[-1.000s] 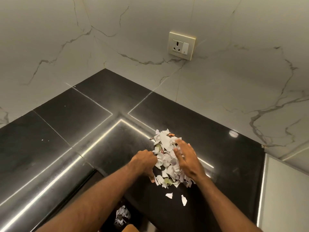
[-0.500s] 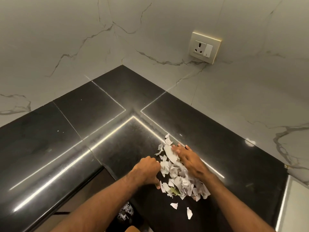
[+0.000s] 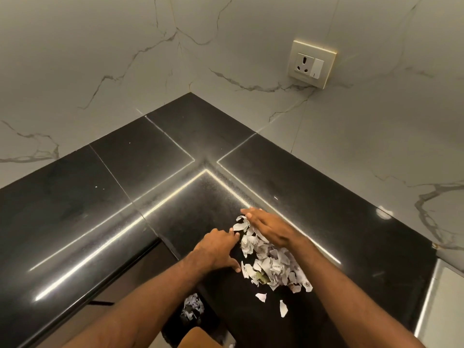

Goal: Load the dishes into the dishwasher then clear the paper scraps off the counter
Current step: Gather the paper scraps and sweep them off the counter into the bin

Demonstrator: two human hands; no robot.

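A heap of torn white paper scraps (image 3: 272,266) lies on the black stone counter (image 3: 150,197) near its inner corner edge. My right hand (image 3: 270,228) lies flat over the far side of the heap, fingers straight and pointing left. My left hand (image 3: 217,249) rests on the counter at the heap's left side, fingers stretched toward the scraps and the thumb touching the lower pieces. Two loose scraps (image 3: 283,307) lie apart, closer to me. Below the counter edge sits a dark bin holding more scraps (image 3: 192,307).
Marble walls meet in a corner behind the counter. A wall socket (image 3: 311,64) is mounted on the right wall. A light-coloured surface (image 3: 447,310) adjoins the counter at the far right. A tan object (image 3: 200,339) shows at the bottom, below the counter.
My left hand has gone from a closed fist to stretched fingers beside the heap. My right hand has flattened over the pile, and the scraps have been drawn nearer the counter edge.
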